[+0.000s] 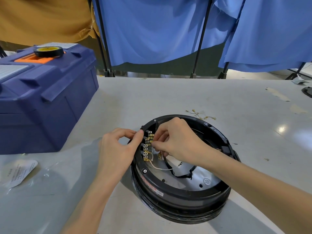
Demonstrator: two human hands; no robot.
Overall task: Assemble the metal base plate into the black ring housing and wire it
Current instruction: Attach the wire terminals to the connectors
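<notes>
Wiring step; plate (pixel 199 178) seated in ring (pixel 177 196). Left hand (pixel 118 149) pinches ring's left rim beside block (pixel 146 149); right hand (pixel 177 141) pinches lug (pixel 149 144). Next, likely: straight push onto block.

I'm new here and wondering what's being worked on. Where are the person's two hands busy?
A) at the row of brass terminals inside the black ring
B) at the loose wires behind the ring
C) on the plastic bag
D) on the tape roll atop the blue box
A: the left hand pinches the black ring housing at its rim; the right hand pinches one of the brass terminals just inside.
</notes>
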